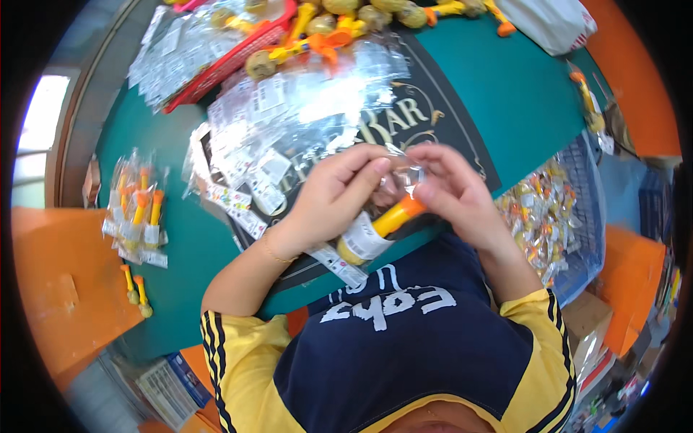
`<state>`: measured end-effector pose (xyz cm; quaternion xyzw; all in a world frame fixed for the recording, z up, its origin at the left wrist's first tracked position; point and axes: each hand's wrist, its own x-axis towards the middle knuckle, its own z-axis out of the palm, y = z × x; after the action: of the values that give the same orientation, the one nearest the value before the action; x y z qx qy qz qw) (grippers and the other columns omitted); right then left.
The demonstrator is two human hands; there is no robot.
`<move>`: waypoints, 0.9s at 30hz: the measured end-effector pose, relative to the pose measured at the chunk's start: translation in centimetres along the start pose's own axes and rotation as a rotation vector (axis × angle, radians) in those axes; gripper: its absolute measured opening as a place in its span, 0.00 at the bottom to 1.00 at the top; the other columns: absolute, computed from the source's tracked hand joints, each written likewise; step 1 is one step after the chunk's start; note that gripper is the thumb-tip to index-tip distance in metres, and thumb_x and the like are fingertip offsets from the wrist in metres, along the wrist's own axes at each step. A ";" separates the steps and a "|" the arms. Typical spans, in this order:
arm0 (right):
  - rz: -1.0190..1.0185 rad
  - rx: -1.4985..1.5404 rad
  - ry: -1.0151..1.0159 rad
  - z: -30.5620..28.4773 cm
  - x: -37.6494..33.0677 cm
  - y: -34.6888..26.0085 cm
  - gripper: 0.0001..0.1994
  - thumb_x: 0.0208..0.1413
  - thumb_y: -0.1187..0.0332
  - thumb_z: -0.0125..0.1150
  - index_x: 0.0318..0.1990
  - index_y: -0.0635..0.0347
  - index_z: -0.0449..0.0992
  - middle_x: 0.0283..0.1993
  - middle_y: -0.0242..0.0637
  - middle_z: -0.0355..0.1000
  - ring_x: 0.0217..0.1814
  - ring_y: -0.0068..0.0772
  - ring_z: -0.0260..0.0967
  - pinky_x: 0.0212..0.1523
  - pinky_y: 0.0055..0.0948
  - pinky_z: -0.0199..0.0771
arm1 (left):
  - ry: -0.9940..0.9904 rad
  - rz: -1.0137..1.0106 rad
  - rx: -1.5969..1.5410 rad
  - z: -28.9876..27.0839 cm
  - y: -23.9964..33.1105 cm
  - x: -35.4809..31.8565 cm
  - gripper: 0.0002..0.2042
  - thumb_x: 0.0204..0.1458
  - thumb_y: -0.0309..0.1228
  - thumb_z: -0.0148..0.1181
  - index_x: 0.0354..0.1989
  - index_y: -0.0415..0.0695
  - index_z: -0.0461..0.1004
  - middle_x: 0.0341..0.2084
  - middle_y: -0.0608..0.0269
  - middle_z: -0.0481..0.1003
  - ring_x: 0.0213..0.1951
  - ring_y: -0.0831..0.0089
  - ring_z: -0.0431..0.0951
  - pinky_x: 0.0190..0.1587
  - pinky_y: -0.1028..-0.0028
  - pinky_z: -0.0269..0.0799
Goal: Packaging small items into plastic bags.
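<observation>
One orange-yellow toy (382,224) mid-bagging: left hand (336,195) and right hand (451,191) both pinch clear bag (404,173) mouth. Bagged toys (137,209) at 9 o'clock; loose toys (325,36) wait at 12.

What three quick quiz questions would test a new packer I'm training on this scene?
1. True or false: both hands hold the yellow-and-orange plastic toy in its clear plastic bag.
2. The blue wire basket of bagged toys is on the person's: A left, B right?
3. What colour is the table's cloth?

Key: 1 true, left hand and right hand pinch the bag's top. 2 B. 3 green.
</observation>
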<state>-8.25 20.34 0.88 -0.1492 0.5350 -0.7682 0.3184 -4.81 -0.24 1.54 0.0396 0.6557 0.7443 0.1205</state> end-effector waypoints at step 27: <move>0.152 -0.690 0.253 -23.0 -9.3 -9.5 0.30 0.38 0.66 0.71 0.52 0.62 0.68 0.48 0.31 0.68 0.37 0.18 0.64 0.36 0.17 0.65 | 0.754 0.400 1.666 -16.0 9.2 -8.8 0.34 0.36 0.42 0.73 0.55 0.48 0.69 0.54 0.53 0.69 0.58 0.54 0.66 0.60 0.58 0.62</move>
<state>-17.47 45.18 1.82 -0.1118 0.8071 -0.5292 0.2368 -0.94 -18.71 9.29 -0.0185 0.9545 0.0050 -0.2976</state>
